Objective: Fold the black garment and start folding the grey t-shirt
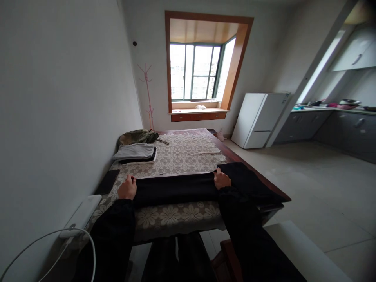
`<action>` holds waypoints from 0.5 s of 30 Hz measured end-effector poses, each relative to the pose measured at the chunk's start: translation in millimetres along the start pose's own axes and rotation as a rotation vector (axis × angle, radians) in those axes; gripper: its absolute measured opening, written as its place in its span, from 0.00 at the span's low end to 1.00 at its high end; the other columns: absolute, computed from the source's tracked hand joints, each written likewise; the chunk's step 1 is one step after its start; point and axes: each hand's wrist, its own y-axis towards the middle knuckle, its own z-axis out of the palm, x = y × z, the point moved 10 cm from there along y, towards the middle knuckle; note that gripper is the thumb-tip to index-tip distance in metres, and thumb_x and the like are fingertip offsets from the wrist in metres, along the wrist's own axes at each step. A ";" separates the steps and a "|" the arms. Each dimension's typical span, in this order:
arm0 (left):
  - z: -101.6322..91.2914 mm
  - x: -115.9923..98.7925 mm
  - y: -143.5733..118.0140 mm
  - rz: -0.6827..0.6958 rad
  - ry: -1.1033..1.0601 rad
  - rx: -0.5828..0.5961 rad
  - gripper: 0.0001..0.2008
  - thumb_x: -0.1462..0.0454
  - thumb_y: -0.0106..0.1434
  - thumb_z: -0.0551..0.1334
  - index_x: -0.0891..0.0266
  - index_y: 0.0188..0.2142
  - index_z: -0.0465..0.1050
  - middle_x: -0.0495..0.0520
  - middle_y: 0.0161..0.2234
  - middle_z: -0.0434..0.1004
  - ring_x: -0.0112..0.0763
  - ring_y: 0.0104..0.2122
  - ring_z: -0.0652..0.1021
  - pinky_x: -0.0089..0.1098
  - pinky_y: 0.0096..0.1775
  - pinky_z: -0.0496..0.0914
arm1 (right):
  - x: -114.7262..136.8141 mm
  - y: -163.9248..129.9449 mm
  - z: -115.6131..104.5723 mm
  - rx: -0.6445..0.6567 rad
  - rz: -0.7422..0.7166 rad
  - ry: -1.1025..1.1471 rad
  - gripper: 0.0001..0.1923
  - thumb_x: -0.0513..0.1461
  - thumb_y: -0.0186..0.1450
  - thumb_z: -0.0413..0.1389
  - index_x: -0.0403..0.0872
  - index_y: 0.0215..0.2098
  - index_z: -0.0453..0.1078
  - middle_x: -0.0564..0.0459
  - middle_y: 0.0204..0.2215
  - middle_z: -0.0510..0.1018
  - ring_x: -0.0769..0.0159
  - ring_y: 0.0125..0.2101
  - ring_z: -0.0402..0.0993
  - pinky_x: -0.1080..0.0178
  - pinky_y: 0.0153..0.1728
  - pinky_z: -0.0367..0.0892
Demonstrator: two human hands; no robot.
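Note:
A long black folded garment (pixel 176 188) lies across the near part of the table, with a thin pale edge along its far side. At its left end my left hand (pixel 127 188) grips the cloth, fingers curled. My right hand (pixel 221 179) pinches the cloth toward the other end, its knuckles up. Beyond my right wrist, more black cloth (pixel 246 180) spreads over the table's right edge; whether it is the same piece I cannot tell. Both of my sleeves are black.
A lace-patterned tablecloth (pixel 188 149) covers the wooden table. Along the left side are folded clothes (pixel 135 152), a camouflage-coloured bundle (pixel 138 136), a dark flat object (pixel 108 181) and a white device with a cable (pixel 82 213). A white fridge (pixel 258 117) stands beyond, right.

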 end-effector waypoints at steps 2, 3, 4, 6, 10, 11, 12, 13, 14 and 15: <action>-4.3 -0.6 -1.1 0.030 0.004 0.000 0.16 0.58 0.73 0.52 0.60 0.53 0.71 0.65 0.50 0.81 0.50 0.47 0.81 0.40 0.44 0.72 | 0.3 -1.6 -5.0 -0.011 -0.010 0.003 0.18 0.41 0.77 0.43 0.47 0.59 0.67 0.39 0.52 0.80 0.52 0.48 0.79 0.54 0.48 0.69; -7.9 -3.0 -2.4 0.058 0.008 -0.011 0.16 0.58 0.73 0.53 0.61 0.54 0.70 0.65 0.53 0.79 0.50 0.49 0.81 0.41 0.46 0.72 | 2.7 -3.2 -9.7 -0.038 -0.027 0.002 0.18 0.42 0.76 0.45 0.47 0.60 0.67 0.39 0.54 0.78 0.51 0.50 0.77 0.54 0.49 0.69; -12.0 -7.5 -4.6 0.094 0.013 -0.028 0.17 0.59 0.72 0.53 0.61 0.55 0.70 0.66 0.56 0.77 0.50 0.51 0.80 0.41 0.47 0.73 | 8.2 -6.1 -15.1 -0.076 -0.062 0.000 0.19 0.42 0.75 0.46 0.47 0.61 0.66 0.39 0.57 0.76 0.51 0.53 0.75 0.53 0.51 0.68; -18.5 -26.2 -14.2 0.202 0.014 -0.065 0.19 0.62 0.71 0.53 0.63 0.59 0.68 0.66 0.60 0.74 0.51 0.56 0.77 0.43 0.52 0.72 | 30.1 -17.7 -23.9 -0.160 -0.176 0.003 0.21 0.41 0.74 0.49 0.46 0.63 0.65 0.40 0.63 0.71 0.49 0.61 0.68 0.51 0.58 0.65; -4.3 -105.5 -60.7 0.562 -0.063 -0.024 0.22 0.65 0.72 0.50 0.62 0.63 0.67 0.62 0.62 0.74 0.40 0.62 0.72 0.38 0.63 0.65 | 111.7 -63.8 0.2 -0.075 -0.498 0.054 0.24 0.42 0.74 0.48 0.47 0.66 0.65 0.44 0.68 0.66 0.51 0.67 0.59 0.50 0.66 0.55; 4.4 -126.5 -74.8 0.630 -0.074 -0.001 0.23 0.65 0.72 0.50 0.61 0.64 0.67 0.61 0.63 0.73 0.39 0.64 0.71 0.38 0.64 0.63 | 132.8 -77.3 12.8 -0.019 -0.557 0.059 0.25 0.43 0.74 0.48 0.49 0.67 0.65 0.46 0.69 0.65 0.52 0.68 0.57 0.50 0.67 0.54; 14.4 -145.1 -87.5 0.675 -0.066 0.018 0.24 0.64 0.73 0.50 0.61 0.65 0.66 0.60 0.64 0.72 0.39 0.65 0.69 0.40 0.66 0.61 | 151.1 -89.6 25.3 0.030 -0.596 0.056 0.26 0.44 0.74 0.47 0.50 0.69 0.64 0.47 0.71 0.63 0.51 0.69 0.55 0.48 0.68 0.52; 25.2 -160.5 -97.9 0.697 -0.047 0.033 0.25 0.63 0.73 0.50 0.60 0.66 0.66 0.60 0.66 0.70 0.41 0.67 0.67 0.44 0.68 0.59 | 165.6 -99.7 37.2 0.067 -0.614 0.048 0.27 0.44 0.74 0.47 0.51 0.70 0.62 0.48 0.72 0.61 0.51 0.71 0.53 0.46 0.68 0.51; 36.5 -173.0 -106.3 0.708 -0.020 0.050 0.26 0.63 0.73 0.50 0.61 0.68 0.65 0.60 0.68 0.68 0.43 0.69 0.65 0.48 0.69 0.57 | 175.9 -107.2 47.9 0.092 -0.616 0.038 0.28 0.44 0.74 0.46 0.51 0.71 0.61 0.49 0.73 0.59 0.50 0.71 0.51 0.45 0.69 0.49; 47.7 -182.1 -112.4 0.713 0.008 0.068 0.27 0.62 0.73 0.49 0.61 0.69 0.63 0.60 0.69 0.65 0.45 0.70 0.62 0.51 0.69 0.55 | 182.4 -112.4 57.0 0.107 -0.610 0.027 0.29 0.43 0.75 0.45 0.51 0.72 0.59 0.50 0.73 0.57 0.50 0.72 0.49 0.44 0.70 0.47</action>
